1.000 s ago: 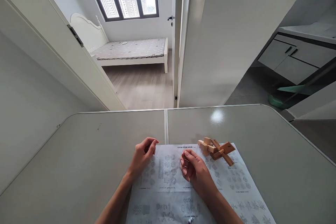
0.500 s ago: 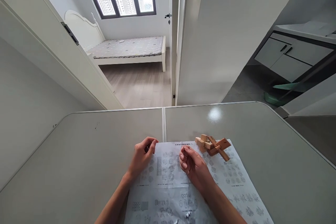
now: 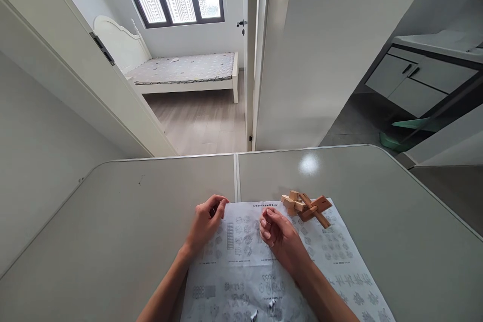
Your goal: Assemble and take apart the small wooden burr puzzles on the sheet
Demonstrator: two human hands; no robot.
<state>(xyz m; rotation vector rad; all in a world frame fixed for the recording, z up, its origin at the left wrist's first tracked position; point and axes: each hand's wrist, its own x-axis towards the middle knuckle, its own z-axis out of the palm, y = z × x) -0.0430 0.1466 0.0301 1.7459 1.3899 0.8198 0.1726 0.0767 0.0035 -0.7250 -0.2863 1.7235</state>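
Note:
My left hand (image 3: 208, 217) rests at the upper left edge of a printed paper sheet (image 3: 241, 274), its fingers curled in towards the thumb with nothing visible in them. On the sheet's upper middle lies my right hand (image 3: 278, 234), turned partly palm up, fingers loosely curled and holding nothing. Just beyond it, at the sheet's upper right, sits an interlocking wooden block puzzle (image 3: 293, 203) of pale wood. Touching or very close to it is a reddish-brown wooden puzzle (image 3: 316, 210) of crossed pieces. Neither hand touches the puzzles.
The grey tabletop (image 3: 94, 241) has a pale seam (image 3: 237, 178) down its far half. Creases and small tears mark the sheet near me. Beyond the table are a doorway, a bed (image 3: 188, 68), a white wall (image 3: 313, 50) and a cabinet (image 3: 418, 78) at right.
The view shifts very slightly. Both hands keep their poses, and the puzzles stay where they were.

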